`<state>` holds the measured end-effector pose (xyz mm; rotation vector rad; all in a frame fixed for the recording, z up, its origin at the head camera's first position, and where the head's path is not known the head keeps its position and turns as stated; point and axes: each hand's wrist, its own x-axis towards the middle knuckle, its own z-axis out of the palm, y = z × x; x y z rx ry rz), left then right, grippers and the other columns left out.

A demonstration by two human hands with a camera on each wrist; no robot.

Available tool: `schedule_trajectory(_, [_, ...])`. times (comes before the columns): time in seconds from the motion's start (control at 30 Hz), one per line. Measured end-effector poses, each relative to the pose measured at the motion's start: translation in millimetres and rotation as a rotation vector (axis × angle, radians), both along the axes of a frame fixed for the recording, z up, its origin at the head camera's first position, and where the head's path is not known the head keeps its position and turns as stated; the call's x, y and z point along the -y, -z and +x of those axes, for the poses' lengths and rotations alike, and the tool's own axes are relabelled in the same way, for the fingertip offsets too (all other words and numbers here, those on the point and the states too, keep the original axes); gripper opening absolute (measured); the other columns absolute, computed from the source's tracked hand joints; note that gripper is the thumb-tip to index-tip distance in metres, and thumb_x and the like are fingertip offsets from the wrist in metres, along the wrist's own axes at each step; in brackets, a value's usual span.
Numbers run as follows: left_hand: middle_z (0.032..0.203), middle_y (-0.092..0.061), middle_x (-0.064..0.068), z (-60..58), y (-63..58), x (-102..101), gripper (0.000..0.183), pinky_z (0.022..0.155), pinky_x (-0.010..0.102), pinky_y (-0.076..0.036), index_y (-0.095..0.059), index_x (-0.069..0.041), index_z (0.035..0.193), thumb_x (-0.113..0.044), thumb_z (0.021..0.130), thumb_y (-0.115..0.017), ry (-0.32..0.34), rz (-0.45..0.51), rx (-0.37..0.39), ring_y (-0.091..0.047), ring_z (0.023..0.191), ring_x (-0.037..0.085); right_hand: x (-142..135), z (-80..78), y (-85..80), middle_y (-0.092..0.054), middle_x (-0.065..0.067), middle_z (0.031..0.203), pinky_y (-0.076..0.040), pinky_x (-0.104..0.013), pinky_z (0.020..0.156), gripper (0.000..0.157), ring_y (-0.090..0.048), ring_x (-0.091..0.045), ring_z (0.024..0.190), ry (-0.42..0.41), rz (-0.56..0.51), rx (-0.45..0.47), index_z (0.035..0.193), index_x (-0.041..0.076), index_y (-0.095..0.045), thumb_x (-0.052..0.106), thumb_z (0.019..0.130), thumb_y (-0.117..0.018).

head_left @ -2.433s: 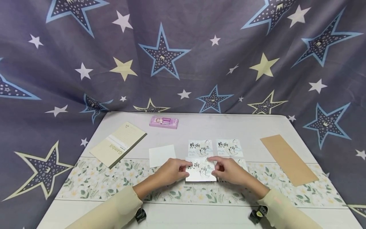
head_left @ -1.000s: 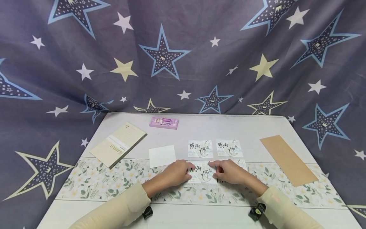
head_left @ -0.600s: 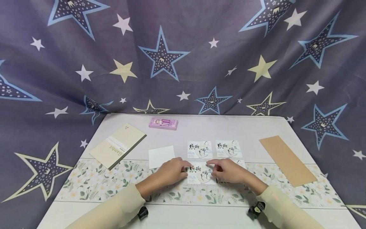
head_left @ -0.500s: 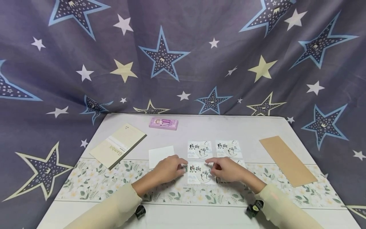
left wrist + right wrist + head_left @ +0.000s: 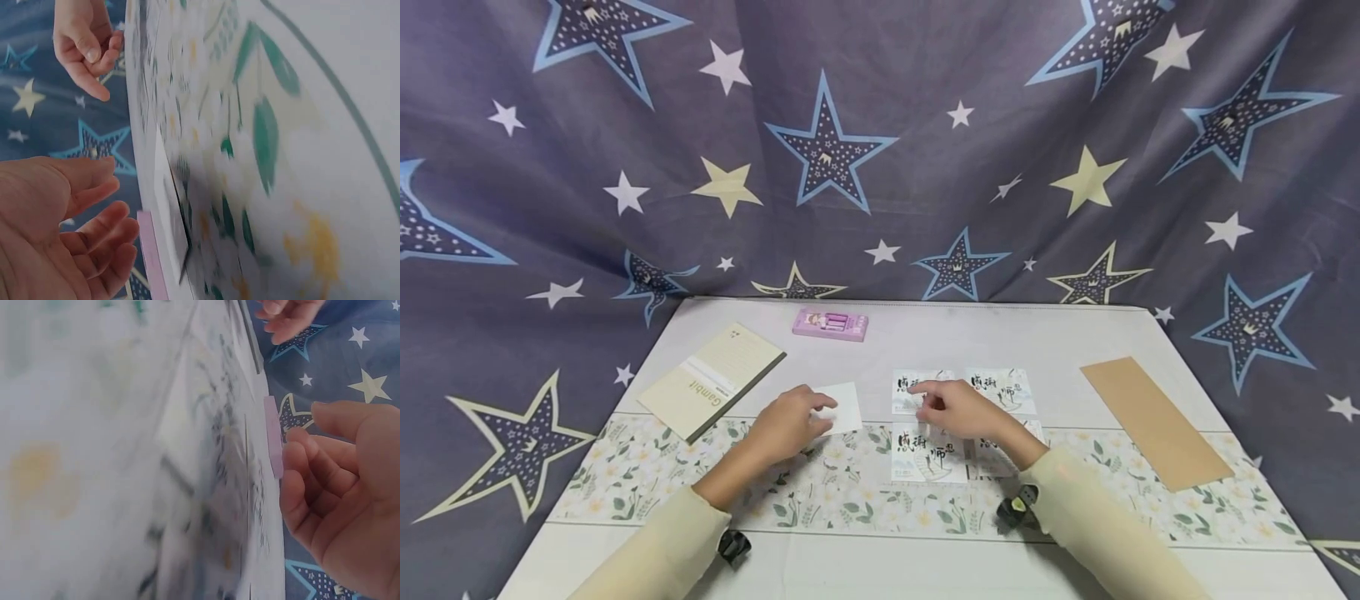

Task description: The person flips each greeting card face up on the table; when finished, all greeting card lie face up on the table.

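Note:
My left hand (image 5: 790,423) hovers at the left side of a plain white square card or stack of cards (image 5: 846,407) and partly covers it. In the left wrist view the white stack (image 5: 167,203) lies beyond the spread thumb and fingers, which hold nothing. My right hand (image 5: 961,410) hangs over several printed cards with black brush characters, its fingers loosely bent and nothing in them. A front-left printed card (image 5: 928,454) lies flat, and a back-right card (image 5: 1003,387) lies behind. The right hand and forearm partly hide the back-left card (image 5: 910,385) and front-right card (image 5: 996,458).
A cream notebook (image 5: 715,379) lies at the left and a purple box (image 5: 830,324) at the back. On the right is a brown paper sheet or envelope (image 5: 1153,421). A floral strip (image 5: 865,508) crosses the white table (image 5: 1000,329); a starry curtain (image 5: 880,167) hangs behind.
Both hands have let go of the front-left printed card, which now lies flat. My left hand has moved left to the white stack. My right hand has shifted left and farther back.

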<state>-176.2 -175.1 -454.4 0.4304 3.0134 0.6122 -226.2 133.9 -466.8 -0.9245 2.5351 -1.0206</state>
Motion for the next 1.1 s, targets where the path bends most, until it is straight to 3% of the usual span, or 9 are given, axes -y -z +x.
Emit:
schedule_trajectory(0.13, [0.112,-0.07,0.008,2.6,1.4,16,0.033,0.078,0.04,-0.059,-0.074,-0.014,0.121,-0.02,0.089,-0.078,-0.03,-0.033,-0.009,-0.07,0.098,0.025,18,-9.8,0.4,-0.072,0.004,0.093,-0.05,-0.024,0.069,0.046,-0.057,-0.006,0.069,0.002,-0.005,0.008,0.143,0.003,-0.057,0.019,0.1,-0.063])
schedule_trajectory(0.4, [0.112,-0.072,0.01,7.7,15.7,38,0.035,0.086,0.044,-0.058,-0.076,-0.011,0.117,-0.019,0.084,-0.083,0.01,-0.173,-0.157,-0.069,0.101,0.029,49,-21.6,3.8,-0.072,0.001,0.096,-0.048,-0.024,0.065,0.048,-0.055,-0.007,0.068,0.012,-0.016,0.036,0.144,0.004,-0.056,0.019,0.099,-0.062])
schedule_trajectory(0.73, [0.115,-0.073,0.01,11.2,25.8,46,0.038,0.089,0.044,-0.057,-0.076,-0.012,0.119,-0.022,0.083,-0.084,-0.001,-0.185,-0.158,-0.069,0.103,0.029,82,-31.5,15.9,-0.07,0.002,0.088,-0.049,-0.024,0.067,0.049,-0.058,-0.009,0.068,0.032,-0.049,0.099,0.145,0.005,-0.055,0.02,0.099,-0.063])
schedule_trajectory(0.87, [0.115,-0.072,0.01,11.2,27.6,46,0.038,0.088,0.044,-0.058,-0.076,-0.012,0.119,-0.023,0.083,-0.084,-0.012,-0.185,-0.155,-0.069,0.103,0.029,93,-32.9,19.3,-0.069,0.002,0.088,-0.05,-0.025,0.068,0.052,-0.059,-0.009,0.068,0.076,-0.026,0.117,0.148,0.006,-0.052,0.021,0.099,-0.063])
schedule_trajectory(1.1, [0.11,-0.072,0.008,5.6,28.7,44,0.036,0.085,0.043,-0.058,-0.078,-0.01,0.114,-0.021,0.08,-0.086,-0.052,-0.12,-0.118,-0.068,0.1,0.028,102,-32.4,19.1,-0.07,-0.001,0.095,-0.053,-0.037,0.092,0.056,-0.062,-0.012,0.082,0.153,0.059,0.116,0.149,0.006,-0.05,0.023,0.098,-0.064])
